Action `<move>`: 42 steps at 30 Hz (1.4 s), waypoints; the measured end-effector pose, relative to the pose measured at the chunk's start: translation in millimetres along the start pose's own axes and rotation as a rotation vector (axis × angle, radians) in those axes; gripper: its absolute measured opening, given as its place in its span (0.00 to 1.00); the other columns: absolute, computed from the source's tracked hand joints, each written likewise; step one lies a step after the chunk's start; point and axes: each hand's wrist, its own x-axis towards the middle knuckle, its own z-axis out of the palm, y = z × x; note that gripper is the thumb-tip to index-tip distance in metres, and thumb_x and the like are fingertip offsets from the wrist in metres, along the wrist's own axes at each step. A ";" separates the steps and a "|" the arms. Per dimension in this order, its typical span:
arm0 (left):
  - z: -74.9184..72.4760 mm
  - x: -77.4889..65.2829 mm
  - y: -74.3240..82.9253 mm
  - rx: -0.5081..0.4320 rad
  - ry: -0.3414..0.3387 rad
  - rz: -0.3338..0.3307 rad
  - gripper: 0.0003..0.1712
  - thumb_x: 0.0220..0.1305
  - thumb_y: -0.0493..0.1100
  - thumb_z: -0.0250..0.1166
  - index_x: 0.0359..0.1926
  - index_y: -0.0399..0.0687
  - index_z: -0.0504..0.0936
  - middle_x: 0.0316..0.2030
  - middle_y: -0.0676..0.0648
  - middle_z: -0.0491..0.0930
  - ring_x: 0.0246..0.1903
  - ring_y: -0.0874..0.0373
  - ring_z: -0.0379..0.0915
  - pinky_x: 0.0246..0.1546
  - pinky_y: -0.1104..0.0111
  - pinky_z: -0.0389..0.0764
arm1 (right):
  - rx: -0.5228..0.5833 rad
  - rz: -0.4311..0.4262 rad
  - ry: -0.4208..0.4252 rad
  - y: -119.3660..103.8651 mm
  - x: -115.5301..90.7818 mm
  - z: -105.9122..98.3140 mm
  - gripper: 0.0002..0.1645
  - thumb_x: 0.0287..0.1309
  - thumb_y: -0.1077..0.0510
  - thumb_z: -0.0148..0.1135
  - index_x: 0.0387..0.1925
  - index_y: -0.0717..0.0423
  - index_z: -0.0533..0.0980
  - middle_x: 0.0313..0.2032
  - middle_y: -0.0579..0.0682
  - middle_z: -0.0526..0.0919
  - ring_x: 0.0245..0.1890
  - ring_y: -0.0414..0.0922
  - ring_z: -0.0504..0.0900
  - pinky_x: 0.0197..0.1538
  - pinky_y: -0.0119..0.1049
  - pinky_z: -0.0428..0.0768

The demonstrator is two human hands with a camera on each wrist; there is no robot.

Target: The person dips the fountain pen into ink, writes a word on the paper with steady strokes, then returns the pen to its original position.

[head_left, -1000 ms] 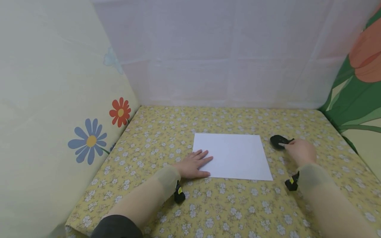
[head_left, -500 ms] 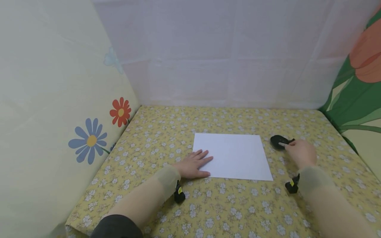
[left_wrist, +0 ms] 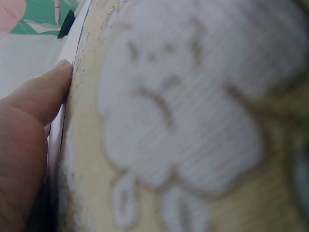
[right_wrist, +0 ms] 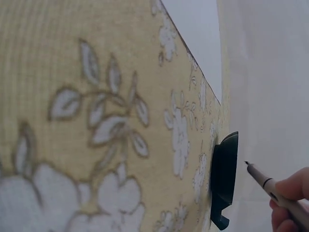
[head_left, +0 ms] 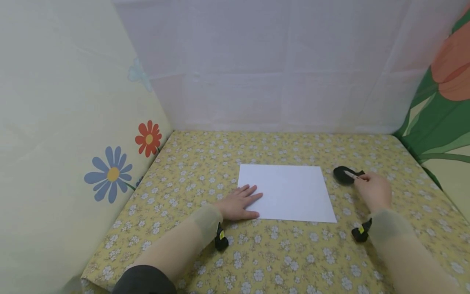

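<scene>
My left hand [head_left: 238, 204] lies flat with spread fingers on the left part of a white sheet of paper [head_left: 290, 192]. In the left wrist view its thumb [left_wrist: 50, 89] rests along the paper's edge. A slim pale pen [right_wrist: 263, 181] with a dark pointed tip and a dark band is pinched in my right hand [head_left: 374, 191]. The pen's tip hangs just above a small black dish [right_wrist: 224, 166], which stands to the right of the paper. The dish is shallow, with a short tail-like handle [head_left: 360, 173] pointing right.
A yellow floral cloth [head_left: 286, 257] covers the table. A pale sheet [head_left: 286, 65] hangs behind it, with flower-printed panels to the left [head_left: 58, 122] and right [head_left: 451, 114]. A small black wrist camera [head_left: 221, 239] sits at my left wrist.
My right hand has shifted slightly right, tilting the pen so its tip rises from low in the dish to above it. The left hand and paper stay put.
</scene>
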 end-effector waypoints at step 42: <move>-4.1 -2.3 4.1 0.001 0.010 0.009 0.44 0.68 0.70 0.46 0.77 0.61 0.45 0.76 0.50 0.34 0.74 0.50 0.27 0.71 0.51 0.37 | 0.414 0.105 -0.048 11.9 -2.7 7.5 0.35 0.70 0.39 0.45 0.70 0.51 0.63 0.69 0.57 0.62 0.59 0.52 0.70 0.51 0.44 0.75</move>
